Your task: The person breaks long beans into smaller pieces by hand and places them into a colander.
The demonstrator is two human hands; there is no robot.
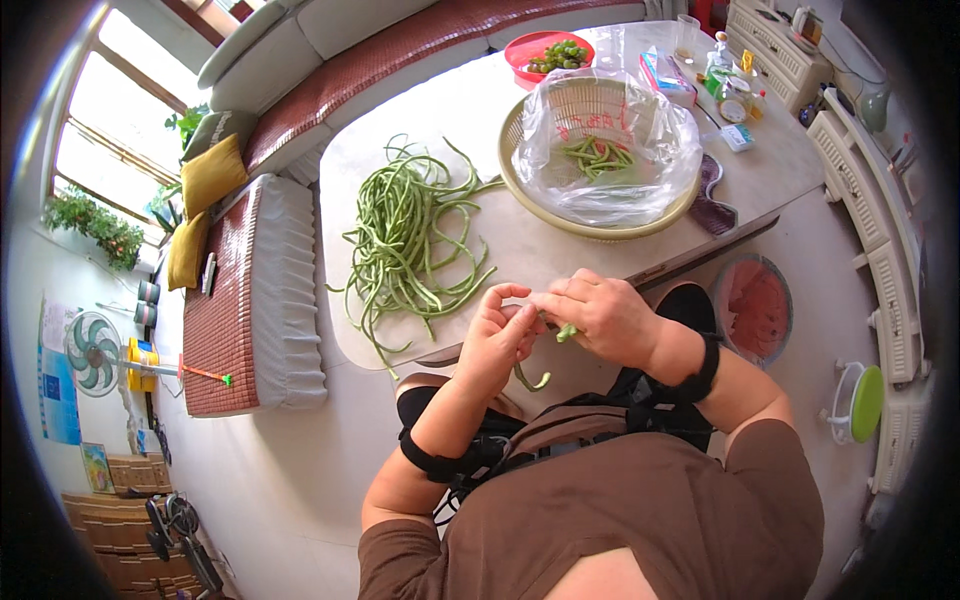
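Note:
Close together before my body, at the table's near edge, are my left hand (504,334) and my right hand (596,315). The left thumb and fingers grip a long green bean (534,384), whose tail hangs below the hand. A short bean piece (567,333) pokes out under the right fingers, which are closed over it. Whether it is joined to the long bean is hidden by the fingers. A tangled heap of long beans (405,232) lies on the table to the left. Beyond my hands, a beige plastic basket (512,196) lined with a clear plastic bag (540,161) holds short bean pieces (598,157).
The pale table (480,255) also bears a red bowl (517,54) of green grapes, a tissue pack (667,79), a glass (686,37) and several jars and bottles. A round red stool top (752,309) stands right of my legs, with a green-topped stool (866,403) farther right.

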